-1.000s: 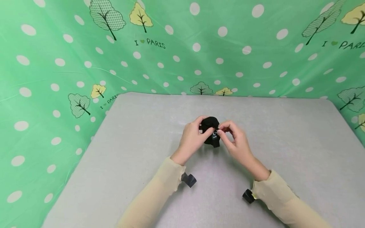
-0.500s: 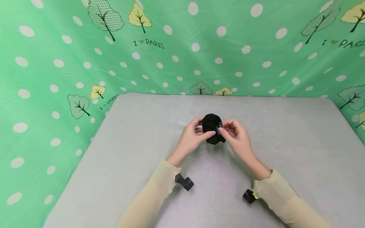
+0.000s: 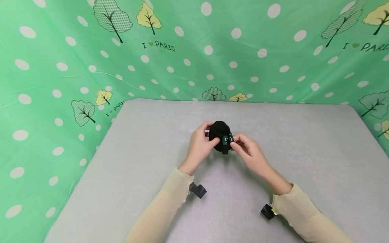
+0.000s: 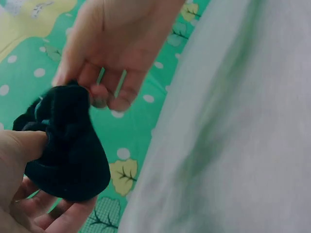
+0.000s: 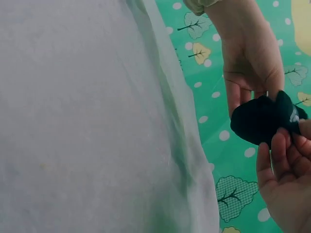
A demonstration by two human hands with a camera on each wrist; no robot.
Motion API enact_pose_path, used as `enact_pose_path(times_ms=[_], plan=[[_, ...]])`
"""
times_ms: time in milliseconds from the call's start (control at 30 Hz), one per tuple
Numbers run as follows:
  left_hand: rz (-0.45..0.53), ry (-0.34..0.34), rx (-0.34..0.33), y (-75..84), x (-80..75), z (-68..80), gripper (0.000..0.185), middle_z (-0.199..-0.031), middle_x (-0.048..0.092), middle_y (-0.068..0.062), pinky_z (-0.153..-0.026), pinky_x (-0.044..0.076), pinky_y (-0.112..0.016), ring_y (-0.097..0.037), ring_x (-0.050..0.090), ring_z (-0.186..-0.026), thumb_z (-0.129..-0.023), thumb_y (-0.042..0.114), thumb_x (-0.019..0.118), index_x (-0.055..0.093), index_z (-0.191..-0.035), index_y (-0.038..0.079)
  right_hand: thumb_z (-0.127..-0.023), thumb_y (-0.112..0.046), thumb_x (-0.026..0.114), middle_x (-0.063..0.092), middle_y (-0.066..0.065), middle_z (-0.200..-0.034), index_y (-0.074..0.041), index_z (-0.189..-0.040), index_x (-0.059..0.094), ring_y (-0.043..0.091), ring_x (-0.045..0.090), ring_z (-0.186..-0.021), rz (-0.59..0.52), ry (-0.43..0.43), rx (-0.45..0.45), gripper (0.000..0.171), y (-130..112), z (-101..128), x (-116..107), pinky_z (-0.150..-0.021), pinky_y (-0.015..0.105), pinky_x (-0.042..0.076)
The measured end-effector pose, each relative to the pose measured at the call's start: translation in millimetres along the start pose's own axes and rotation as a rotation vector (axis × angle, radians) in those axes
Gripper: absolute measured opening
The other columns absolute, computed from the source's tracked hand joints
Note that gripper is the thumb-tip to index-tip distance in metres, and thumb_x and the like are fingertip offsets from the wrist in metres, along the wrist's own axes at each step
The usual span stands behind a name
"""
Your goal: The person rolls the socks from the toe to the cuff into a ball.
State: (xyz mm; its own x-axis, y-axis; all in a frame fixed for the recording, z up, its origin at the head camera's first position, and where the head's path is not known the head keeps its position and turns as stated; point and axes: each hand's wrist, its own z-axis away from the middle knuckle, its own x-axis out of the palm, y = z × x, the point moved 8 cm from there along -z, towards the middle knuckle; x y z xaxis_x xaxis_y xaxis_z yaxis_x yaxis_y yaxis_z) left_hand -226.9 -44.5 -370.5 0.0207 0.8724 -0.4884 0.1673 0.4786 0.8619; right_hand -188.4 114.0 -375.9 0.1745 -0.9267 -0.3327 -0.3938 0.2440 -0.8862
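A rounded, soft black cloth bundle [image 3: 219, 131] with pale lettering on its right side is held up above the table between both hands. My left hand [image 3: 198, 143] grips it from the left, thumb on the near face and fingers behind, as the left wrist view also shows. My right hand [image 3: 251, 153] pinches the right edge of the bundle, by the lettering, between thumb and fingertips. In the right wrist view the black cloth [image 5: 257, 120] hides part of the left hand's fingers. A short black flap hangs from its lower side.
A grey-covered table [image 3: 146, 135] lies below the hands. Green dotted sheeting [image 3: 194, 44] printed with trees stands behind it and along the left side. Small black devices sit at both wrists, one by the left sleeve [image 3: 161, 206] and one by the right sleeve [image 3: 307, 212].
The black bundle turned in the hands, its lettering mostly going out of sight and then showing again. Since half a second ago it has shifted slightly left with the left hand.
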Motion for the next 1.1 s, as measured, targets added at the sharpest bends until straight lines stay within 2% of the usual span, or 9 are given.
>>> enact_pose_path(times_ms=[133, 267, 367, 433, 567, 767, 900, 1000, 1100], plan=[[-0.008, -0.016, -0.006, -4.0, 0.5, -0.6, 0.046, -0.12, 0.068, -0.01, -0.078, 0.056, -0.035, -0.026, 0.064, -0.095, -0.084, 0.008, 0.072, 0.06, -0.128, 0.01, -0.101, -0.001, 0.052, 0.064, 0.016, -0.092, 0.006, -0.1, 0.058, 0.001, 0.061, -0.081, -0.009, -0.014, -0.002, 0.009, -2, 1, 2, -0.076, 0.02, 0.055], [0.127, -0.139, -0.036, -3.4, 9.1, 3.6, 0.05, -0.127, 0.064, -0.014, -0.082, 0.056, -0.035, -0.029, 0.063, -0.102, -0.089, 0.014, 0.071, 0.054, -0.135, 0.008, -0.102, -0.003, 0.051, 0.063, 0.016, -0.092, 0.007, -0.1, 0.056, 0.001, 0.06, -0.079, -0.01, 0.052, 0.067, 0.011, 3, -1, -1, -0.073, 0.02, 0.055], [0.182, -0.221, -0.063, 0.4, 16.0, 9.0, 0.065, -0.137, 0.057, -0.013, -0.093, 0.053, -0.04, -0.03, 0.06, -0.114, -0.089, 0.023, 0.074, 0.044, -0.144, 0.009, -0.102, -0.004, 0.053, 0.061, 0.012, -0.089, 0.006, -0.097, 0.055, 0.001, 0.058, -0.075, 0.004, 0.107, 0.104, 0.011, 6, -2, -5, -0.067, 0.017, 0.051], [0.152, -0.242, -0.067, 2.8, 19.1, 12.0, 0.079, -0.143, 0.053, -0.012, -0.101, 0.048, -0.043, -0.029, 0.056, -0.123, -0.085, 0.031, 0.078, 0.036, -0.15, 0.01, -0.101, -0.004, 0.054, 0.06, 0.009, -0.087, 0.006, -0.096, 0.055, 0.001, 0.055, -0.072, 0.016, 0.133, 0.112, 0.011, 6, -2, -6, -0.063, 0.016, 0.048], [0.037, -0.213, -0.044, 5.4, 20.5, 14.3, 0.089, -0.147, 0.05, -0.013, -0.11, 0.043, -0.046, -0.027, 0.052, -0.131, -0.081, 0.034, 0.081, 0.032, -0.151, 0.009, -0.1, -0.004, 0.056, 0.059, 0.007, -0.086, 0.006, -0.095, 0.056, 0.002, 0.055, -0.072, 0.0, 0.141, 0.111, 0.012, 6, -3, -5, -0.063, 0.018, 0.049], [-0.072, -0.111, -0.033, 3.3, 13.3, 11.0, 0.073, -0.142, 0.055, -0.017, -0.104, 0.047, -0.049, -0.032, 0.057, -0.125, -0.083, 0.022, 0.075, 0.04, -0.145, 0.006, -0.102, -0.004, 0.053, 0.063, 0.015, -0.089, 0.007, -0.098, 0.058, 0.0, 0.06, -0.077, -0.019, 0.068, 0.093, 0.012, 8, -1, -1, -0.073, 0.023, 0.056], [-0.124, -0.072, -0.038, -1.3, 9.5, 7.8, 0.066, -0.138, 0.059, -0.017, -0.1, 0.05, -0.049, -0.032, 0.06, -0.12, -0.084, 0.02, 0.072, 0.045, -0.142, 0.007, -0.102, -0.005, 0.052, 0.063, 0.017, -0.092, 0.006, -0.1, 0.058, 0.003, 0.061, -0.081, -0.027, 0.003, 0.079, 0.012, 8, 2, 3, -0.076, 0.025, 0.056], [-0.128, -0.063, -0.032, -3.3, 8.1, 5.7, 0.062, -0.136, 0.06, -0.017, -0.099, 0.05, -0.049, -0.032, 0.061, -0.119, -0.084, 0.018, 0.072, 0.047, -0.14, 0.008, -0.103, -0.005, 0.051, 0.061, 0.02, -0.093, 0.005, -0.1, 0.057, 0.01, 0.063, -0.082, -0.034, -0.031, 0.074, 0.012, 7, 4, 6, -0.076, 0.026, 0.056], [-0.093, -0.11, -0.031, -4.1, 10.7, 5.5, 0.061, -0.135, 0.06, -0.018, -0.099, 0.05, -0.048, -0.031, 0.061, -0.118, -0.085, 0.02, 0.072, 0.047, -0.14, 0.008, -0.103, -0.005, 0.051, 0.061, 0.017, -0.094, 0.005, -0.1, 0.056, 0.015, 0.064, -0.082, -0.056, -0.036, 0.086, 0.012, 8, 4, 6, -0.077, 0.027, 0.056]])
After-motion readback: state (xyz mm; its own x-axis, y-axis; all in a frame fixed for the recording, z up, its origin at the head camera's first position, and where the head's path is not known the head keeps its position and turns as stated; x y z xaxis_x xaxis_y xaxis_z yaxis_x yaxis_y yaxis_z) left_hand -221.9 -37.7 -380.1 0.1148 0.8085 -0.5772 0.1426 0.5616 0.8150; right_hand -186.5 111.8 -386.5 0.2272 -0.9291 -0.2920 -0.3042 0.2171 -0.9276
